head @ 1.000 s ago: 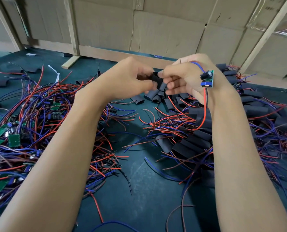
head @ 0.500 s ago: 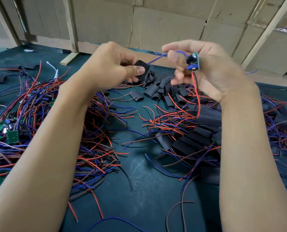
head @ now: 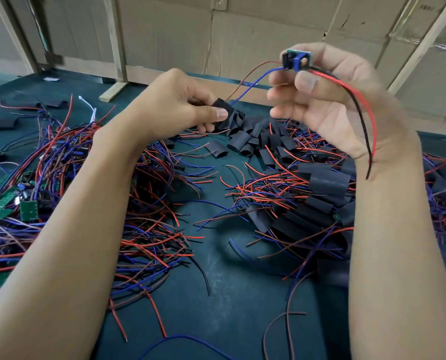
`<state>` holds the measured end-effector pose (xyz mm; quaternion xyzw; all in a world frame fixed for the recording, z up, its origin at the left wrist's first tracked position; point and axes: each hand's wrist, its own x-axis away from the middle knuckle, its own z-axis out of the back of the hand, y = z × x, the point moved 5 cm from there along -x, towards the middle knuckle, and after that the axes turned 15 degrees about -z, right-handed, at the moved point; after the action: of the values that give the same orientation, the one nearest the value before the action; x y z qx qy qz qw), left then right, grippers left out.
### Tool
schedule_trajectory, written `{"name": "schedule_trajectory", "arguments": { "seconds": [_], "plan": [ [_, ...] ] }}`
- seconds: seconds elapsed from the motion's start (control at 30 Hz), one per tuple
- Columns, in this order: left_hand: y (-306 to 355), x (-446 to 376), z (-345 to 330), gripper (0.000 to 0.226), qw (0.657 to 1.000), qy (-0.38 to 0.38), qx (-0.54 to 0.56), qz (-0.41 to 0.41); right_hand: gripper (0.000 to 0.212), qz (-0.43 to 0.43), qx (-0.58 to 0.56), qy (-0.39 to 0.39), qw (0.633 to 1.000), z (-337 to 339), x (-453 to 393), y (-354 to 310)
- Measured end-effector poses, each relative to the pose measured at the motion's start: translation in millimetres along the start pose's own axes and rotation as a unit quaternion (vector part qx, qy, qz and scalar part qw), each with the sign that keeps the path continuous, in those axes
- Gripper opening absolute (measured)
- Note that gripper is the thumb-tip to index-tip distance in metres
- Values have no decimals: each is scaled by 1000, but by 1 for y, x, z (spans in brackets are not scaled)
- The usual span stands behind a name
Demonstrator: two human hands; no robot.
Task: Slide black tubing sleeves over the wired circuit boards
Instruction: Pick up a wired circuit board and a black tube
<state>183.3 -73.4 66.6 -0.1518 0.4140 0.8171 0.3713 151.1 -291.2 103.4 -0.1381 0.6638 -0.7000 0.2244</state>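
Above the wire heaps, left hand [head: 180, 105] pinches half-hidden sleeve [head: 223, 106]; right hand [head: 328, 92] grips circuit board [head: 296, 60].

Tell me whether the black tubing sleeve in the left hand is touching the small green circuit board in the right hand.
Apart. The head view shows the black tubing sleeve well below-left of the small green circuit board; only thin brown and blue wires span the gap.

Viewpoint: we look from head height, forward and down along both forearms.
Facing: toward the cardboard wall [head: 164, 35] behind the dark green table [head: 216, 294].
Nearness: our left hand [head: 175, 105] and right hand [head: 328, 100] sit close, mid-frame.
Shared views: we have only one.
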Motion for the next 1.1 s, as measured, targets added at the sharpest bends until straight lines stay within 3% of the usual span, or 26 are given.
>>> {"name": "schedule_trajectory", "arguments": {
  "seconds": [0.1,0.17,0.3,0.4,0.53,0.63,0.73,0.87,1.1],
  "plan": [
    [-2,0,1,23,1000,3,-7,-1,32,-5,-22,23,999,-2,-1,-2],
    [-3,0,0,23,1000,0,-26,-5,13,-3,-17,107,994,0,-5,-4],
    [-2,-2,-7,17,994,-11,-105,-35,14,-27,-23,233,972,7,-10,-3],
    [-3,-4,-9,18,992,-2,-118,-48,11,-57,-23,236,970,9,-12,0],
    [-7,-3,-12,12,997,-10,-60,-40,24,-80,-49,230,969,10,-10,2],
    [-7,-4,-16,27,998,-33,-35,-41,25,-86,-41,227,969,14,-8,2],
    [-6,-7,-23,39,995,-57,-69,-45,20,-86,-18,215,973,15,-6,2],
    [-6,-9,-26,31,987,-41,-146,-53,10,-78,-12,219,973,20,-5,5],
    [-12,-6,-25,27,986,-43,-158,-24,9,-67,-1,213,975,27,-2,6]
  ]
}}
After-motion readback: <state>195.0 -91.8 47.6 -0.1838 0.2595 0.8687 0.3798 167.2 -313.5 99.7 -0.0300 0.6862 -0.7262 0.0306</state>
